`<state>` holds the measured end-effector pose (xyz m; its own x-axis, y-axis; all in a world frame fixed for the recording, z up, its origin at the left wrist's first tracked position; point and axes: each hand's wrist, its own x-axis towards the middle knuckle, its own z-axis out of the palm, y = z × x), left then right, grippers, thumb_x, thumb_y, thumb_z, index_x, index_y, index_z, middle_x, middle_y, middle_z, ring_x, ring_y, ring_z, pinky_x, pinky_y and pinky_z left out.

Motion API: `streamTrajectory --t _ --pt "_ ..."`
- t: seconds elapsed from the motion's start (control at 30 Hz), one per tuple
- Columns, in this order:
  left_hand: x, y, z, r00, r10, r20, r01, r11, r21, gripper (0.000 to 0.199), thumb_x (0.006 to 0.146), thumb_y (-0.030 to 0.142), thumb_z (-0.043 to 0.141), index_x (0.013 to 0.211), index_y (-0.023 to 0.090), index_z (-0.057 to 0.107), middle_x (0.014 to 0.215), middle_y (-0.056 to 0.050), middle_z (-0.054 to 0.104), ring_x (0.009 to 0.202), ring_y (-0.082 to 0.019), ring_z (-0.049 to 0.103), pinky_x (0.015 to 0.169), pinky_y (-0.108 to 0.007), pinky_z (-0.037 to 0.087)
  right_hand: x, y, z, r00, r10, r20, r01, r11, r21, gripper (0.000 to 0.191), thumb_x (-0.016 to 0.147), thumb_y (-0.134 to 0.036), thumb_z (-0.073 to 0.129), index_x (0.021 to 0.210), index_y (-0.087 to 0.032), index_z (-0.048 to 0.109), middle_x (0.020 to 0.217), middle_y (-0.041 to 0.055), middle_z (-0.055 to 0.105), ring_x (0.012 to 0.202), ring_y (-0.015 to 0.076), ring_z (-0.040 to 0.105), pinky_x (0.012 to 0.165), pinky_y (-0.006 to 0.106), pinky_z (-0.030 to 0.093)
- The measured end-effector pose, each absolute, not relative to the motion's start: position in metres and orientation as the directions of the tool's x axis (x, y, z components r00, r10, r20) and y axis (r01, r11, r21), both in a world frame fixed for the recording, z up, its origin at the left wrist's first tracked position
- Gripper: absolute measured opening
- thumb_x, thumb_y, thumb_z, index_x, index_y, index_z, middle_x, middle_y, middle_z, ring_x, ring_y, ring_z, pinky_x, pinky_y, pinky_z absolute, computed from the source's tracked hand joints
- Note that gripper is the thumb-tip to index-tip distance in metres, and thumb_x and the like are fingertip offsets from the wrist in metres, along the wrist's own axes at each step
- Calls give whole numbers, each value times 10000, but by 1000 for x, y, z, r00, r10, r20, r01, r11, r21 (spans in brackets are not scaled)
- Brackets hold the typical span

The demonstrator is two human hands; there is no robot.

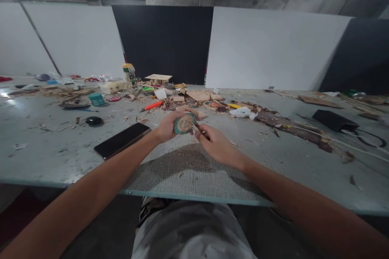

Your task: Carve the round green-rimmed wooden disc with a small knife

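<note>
Near the middle of the view, my left hand (pixel 168 126) is wrapped round a small round teal piece (pixel 185 123) with a tan, rough-looking face turned up toward me. My right hand (pixel 214 141) is closed on a thin tool (pixel 194 127), whose tip reaches the right edge of the round piece. Much of the tool's handle is hidden by my fingers. Both hands are above a grey textured mat (pixel 182 178) strewn with fine brown crumbs.
A black phone (pixel 121 141) lies left of the mat, with a black oval object (pixel 94 120) beyond. Behind my hands are an orange cutter (pixel 153 105), wood scraps and shavings. Bark strips (pixel 294 129), a white cable and a black box (pixel 334 121) lie right.
</note>
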<state>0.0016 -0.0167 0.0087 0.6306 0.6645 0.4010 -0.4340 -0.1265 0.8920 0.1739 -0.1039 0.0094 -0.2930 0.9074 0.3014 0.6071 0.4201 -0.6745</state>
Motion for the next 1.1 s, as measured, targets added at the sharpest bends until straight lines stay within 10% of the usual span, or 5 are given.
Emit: streamTrajectory --t 1.1 --pt "-4 -19 8 674 556 487 -317 -378 870 495 626 131 594 1113 214 621 1224 -99 593 974 -206 597 731 -292 475 181 -101 10 -299 859 416 684 497 -534 356 986 -342 339 836 -171 613 601 -7 511 546 137 473 551 267 287"
